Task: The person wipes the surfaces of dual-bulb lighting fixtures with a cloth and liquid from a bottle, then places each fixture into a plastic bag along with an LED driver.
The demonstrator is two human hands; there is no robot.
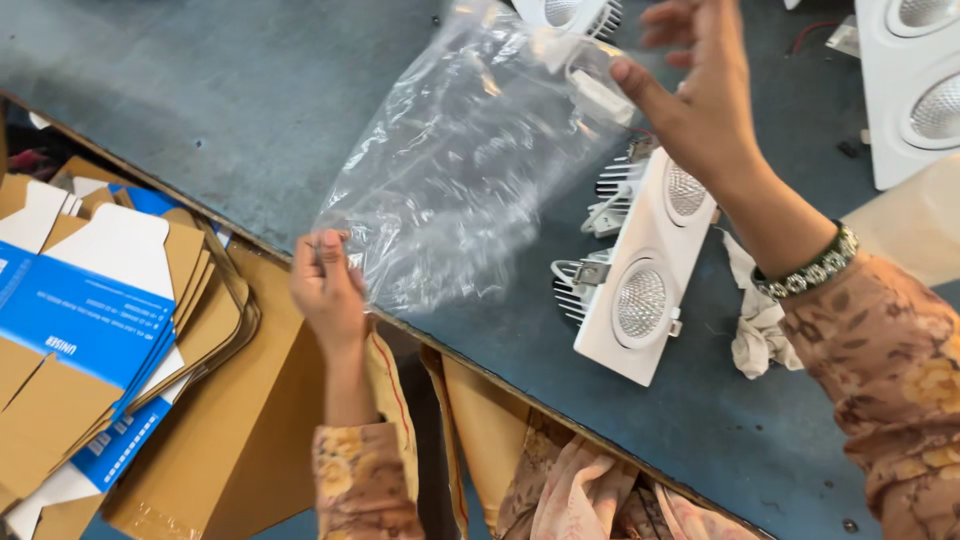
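— Above the grey surface [250,110] you're holding a clear plastic bag [450,180], stretched between both hands. Which hand has which end?

— Your left hand [328,285] is pinched shut on the bag's lower corner, right at the near edge of the surface. Your right hand [700,95] is up at the far end, thumb and fingers grasping the bag's top edge, where a small white part shows inside the plastic.

— And what's under the bag?

— Just beside it, to your right, lies a white twin downlight fitting [645,270] with two round lenses facing up and finned metal backs sticking out on its left side. It rests flat on the surface, partly below your right wrist. A crumpled white cloth [755,325] sits just right of it.

— Anything else around you?

— Another white light fitting [915,85] lies at the far right corner. Off the surface on your left, there's a stack of flat cardboard cartons [90,320], brown with blue and white faces.
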